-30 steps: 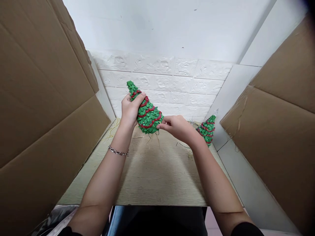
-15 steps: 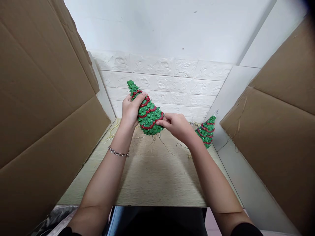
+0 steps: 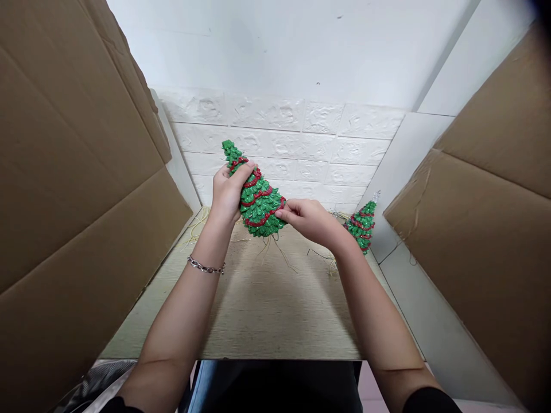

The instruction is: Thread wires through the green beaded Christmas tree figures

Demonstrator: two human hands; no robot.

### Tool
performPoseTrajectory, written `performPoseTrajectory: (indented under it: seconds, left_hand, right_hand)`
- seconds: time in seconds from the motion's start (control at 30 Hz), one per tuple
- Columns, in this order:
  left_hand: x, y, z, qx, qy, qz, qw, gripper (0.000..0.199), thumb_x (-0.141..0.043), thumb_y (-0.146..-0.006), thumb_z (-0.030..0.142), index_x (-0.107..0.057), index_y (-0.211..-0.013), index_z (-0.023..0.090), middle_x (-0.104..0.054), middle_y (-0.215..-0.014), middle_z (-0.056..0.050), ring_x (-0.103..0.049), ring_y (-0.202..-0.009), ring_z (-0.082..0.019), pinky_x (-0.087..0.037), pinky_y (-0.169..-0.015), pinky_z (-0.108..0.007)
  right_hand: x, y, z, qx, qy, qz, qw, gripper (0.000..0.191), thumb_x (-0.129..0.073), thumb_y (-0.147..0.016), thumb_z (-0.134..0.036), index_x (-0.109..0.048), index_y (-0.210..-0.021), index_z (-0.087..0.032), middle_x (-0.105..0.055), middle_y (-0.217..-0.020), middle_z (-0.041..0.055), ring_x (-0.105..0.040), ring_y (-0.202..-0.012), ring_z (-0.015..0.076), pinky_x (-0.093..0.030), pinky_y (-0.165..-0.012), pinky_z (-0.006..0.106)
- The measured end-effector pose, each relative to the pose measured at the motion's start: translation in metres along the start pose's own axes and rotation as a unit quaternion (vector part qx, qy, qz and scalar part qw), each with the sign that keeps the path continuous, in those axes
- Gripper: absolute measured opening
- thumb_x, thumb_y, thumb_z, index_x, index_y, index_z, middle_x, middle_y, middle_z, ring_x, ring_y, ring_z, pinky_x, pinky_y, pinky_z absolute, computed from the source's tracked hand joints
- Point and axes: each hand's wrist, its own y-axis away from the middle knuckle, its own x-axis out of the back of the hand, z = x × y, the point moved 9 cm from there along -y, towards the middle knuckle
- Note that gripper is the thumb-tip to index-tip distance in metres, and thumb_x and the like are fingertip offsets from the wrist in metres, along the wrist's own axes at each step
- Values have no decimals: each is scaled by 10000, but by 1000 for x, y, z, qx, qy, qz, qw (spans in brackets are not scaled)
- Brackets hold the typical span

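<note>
A green decorative Christmas tree (image 3: 262, 209) with red painted garlands is held tilted above the table, its tip toward the upper left. My left hand (image 3: 229, 192) is closed round its upper left side, thumb across the front. At its lower right edge, the thumb and fingers of my right hand (image 3: 303, 217) pinch the rim; any small thing between those fingers is hidden. Thin wires (image 3: 278, 252) hang from below the tree's base.
A second Christmas tree (image 3: 363, 226) with a clear tip stands at the right, partly behind my right forearm. Yellow wires (image 3: 198, 223) lie at the table's back left. Cardboard sheets (image 3: 86, 172) flank the wooden table (image 3: 279, 321), with a white brick-patterned wall (image 3: 284, 143) behind.
Both hands keep their hold on the tree, which has barely moved. The wires hanging under it have shifted slightly left, and the view has moved a little.
</note>
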Motion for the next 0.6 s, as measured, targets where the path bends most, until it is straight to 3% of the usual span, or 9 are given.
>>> performPoseTrajectory:
  seconds: [0.37,0.5,0.6]
  left_hand:
    - [0,1,1,-16,-5,9,1000,269,-730,-564,347,-548,-653,170,-557,-596,0,-518,-516,-99,-428,-504,-241]
    - [-1,2,0,-8,0,8,1000,259,-720,-577,352,-547,-643,171,-558,-592,-2,-518,-517,-100,-430,-508,-242]
    - [-1,2,-2,2,10,7,1000,251,-702,-595,362,-547,-631,168,-557,-589,-5,-519,-512,-103,-432,-511,-249]
  right_hand:
    - [-4,-4,4,-9,26,8,1000,352,-465,-828,-399,-384,-569,-176,-424,-570,-25,-333,-551,86,-230,-536,245]
    - [1,-5,6,-7,23,23,999,446,-429,-829,-509,-353,-543,-175,-397,-540,-25,-323,-535,86,-227,-526,246]
    - [13,-4,11,-35,27,77,996,502,-336,-840,-589,-354,-552,-177,-417,-546,-9,-347,-545,97,-239,-532,252]
